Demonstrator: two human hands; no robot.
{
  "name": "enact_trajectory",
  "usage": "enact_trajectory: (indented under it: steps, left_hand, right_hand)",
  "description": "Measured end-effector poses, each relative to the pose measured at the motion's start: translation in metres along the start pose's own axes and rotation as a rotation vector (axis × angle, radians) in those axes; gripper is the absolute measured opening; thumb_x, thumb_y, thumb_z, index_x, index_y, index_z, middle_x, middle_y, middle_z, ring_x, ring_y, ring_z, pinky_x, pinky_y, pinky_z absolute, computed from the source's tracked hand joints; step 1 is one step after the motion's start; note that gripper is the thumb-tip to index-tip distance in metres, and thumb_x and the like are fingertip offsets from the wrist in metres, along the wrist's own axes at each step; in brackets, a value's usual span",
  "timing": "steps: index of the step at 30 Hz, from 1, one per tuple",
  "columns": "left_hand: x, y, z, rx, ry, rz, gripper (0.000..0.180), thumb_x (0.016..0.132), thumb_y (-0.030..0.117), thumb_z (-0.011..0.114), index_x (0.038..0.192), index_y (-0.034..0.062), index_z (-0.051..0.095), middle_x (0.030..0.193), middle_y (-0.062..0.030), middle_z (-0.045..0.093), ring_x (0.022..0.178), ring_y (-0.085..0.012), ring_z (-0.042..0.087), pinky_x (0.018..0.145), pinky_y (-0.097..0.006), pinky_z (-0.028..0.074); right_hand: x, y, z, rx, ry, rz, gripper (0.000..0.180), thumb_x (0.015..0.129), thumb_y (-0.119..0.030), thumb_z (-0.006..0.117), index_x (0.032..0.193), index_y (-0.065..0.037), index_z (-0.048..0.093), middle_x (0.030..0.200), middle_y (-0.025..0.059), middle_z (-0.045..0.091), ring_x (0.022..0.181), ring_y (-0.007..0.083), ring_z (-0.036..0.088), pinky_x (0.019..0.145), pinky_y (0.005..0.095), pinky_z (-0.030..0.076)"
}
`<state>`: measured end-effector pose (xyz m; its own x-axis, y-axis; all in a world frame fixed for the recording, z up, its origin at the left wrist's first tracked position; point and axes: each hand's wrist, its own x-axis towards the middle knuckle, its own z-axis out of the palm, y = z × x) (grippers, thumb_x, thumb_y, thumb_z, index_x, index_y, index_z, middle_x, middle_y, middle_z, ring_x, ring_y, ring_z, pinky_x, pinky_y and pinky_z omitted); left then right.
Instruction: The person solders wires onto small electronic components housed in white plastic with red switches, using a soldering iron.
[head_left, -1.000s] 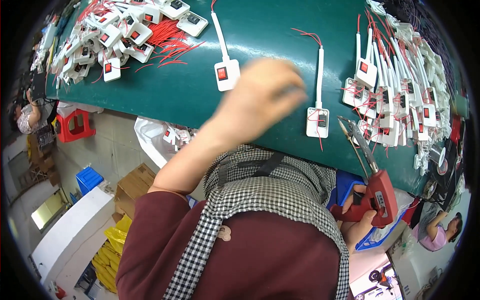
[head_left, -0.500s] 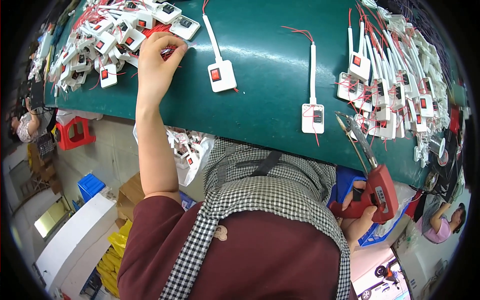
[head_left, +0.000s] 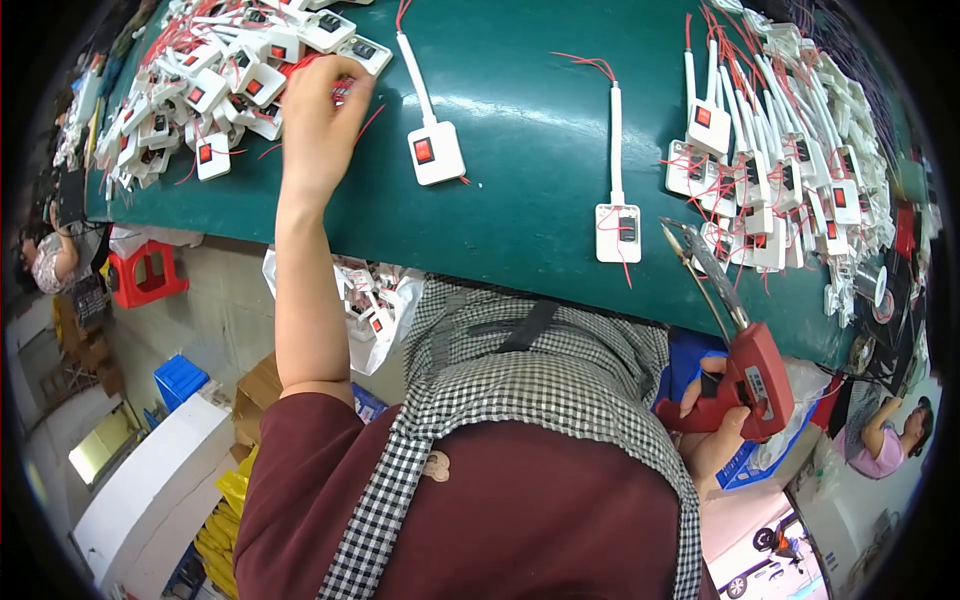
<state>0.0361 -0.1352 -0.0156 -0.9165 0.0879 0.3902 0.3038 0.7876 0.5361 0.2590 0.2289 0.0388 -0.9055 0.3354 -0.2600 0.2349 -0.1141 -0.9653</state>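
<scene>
Left hand moved from mid-table to thin red wires on green tabletop; fingers curled, grip hidden from me. Right hand wrapped round red soldering gun. White plastic bag holds white red-switched boxes.

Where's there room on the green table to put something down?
Bare tabletop lies between the lone red-rocker switch and the lone open switch box, plus below the first. Crowded: the left switch pile by the left hand, and the right switch pile near the soldering gun.
</scene>
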Motion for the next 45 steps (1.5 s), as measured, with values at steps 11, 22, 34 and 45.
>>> enact_trajectory:
  steps: [11,22,34,45]
  left_hand:
    - [-0.025,0.136,0.045,-0.475,-0.347,0.231,0.011,0.067,0.0,0.064,0.075,0.0042,0.058,0.097,-0.0079,0.062,0.098,-0.0236,0.056,0.081,-0.032,0.044]
    - [-0.036,0.148,0.073,-0.328,-0.432,0.296,0.012,0.068,0.004,0.064,0.073,0.0063,0.054,0.1,-0.006,0.063,0.107,-0.0259,0.054,0.093,-0.043,0.037]
    - [-0.038,0.147,0.071,-0.31,-0.461,0.244,0.01,0.07,0.005,0.064,0.074,0.0084,0.056,0.101,-0.0033,0.064,0.11,-0.0241,0.053,0.099,-0.049,0.029]
    - [-0.038,0.147,0.07,-0.312,-0.478,0.233,0.009,0.07,0.005,0.063,0.075,0.0084,0.056,0.101,-0.003,0.064,0.112,-0.0239,0.052,0.1,-0.05,0.028]
  right_hand:
    - [-0.001,-0.006,0.001,-0.039,-0.013,0.07,0.075,0.077,-0.053,0.062,0.117,0.007,0.044,0.101,0.021,0.057,0.063,0.0183,0.057,0.052,0.0262,0.044]
    - [-0.004,-0.009,-0.006,0.028,-0.075,0.171,0.07,0.076,-0.049,0.065,0.115,0.006,0.046,0.094,0.016,0.058,0.063,0.0175,0.057,0.053,0.026,0.044]
    - [-0.001,-0.007,0.0,0.025,-0.052,0.181,0.064,0.077,-0.049,0.065,0.104,0.007,0.05,0.079,0.0114,0.057,0.062,0.0166,0.056,0.052,0.0257,0.043]
    - [-0.003,-0.007,-0.003,0.035,-0.019,0.168,0.071,0.076,-0.051,0.064,0.114,0.007,0.046,0.095,0.0189,0.059,0.059,0.0181,0.056,0.05,0.0261,0.043]
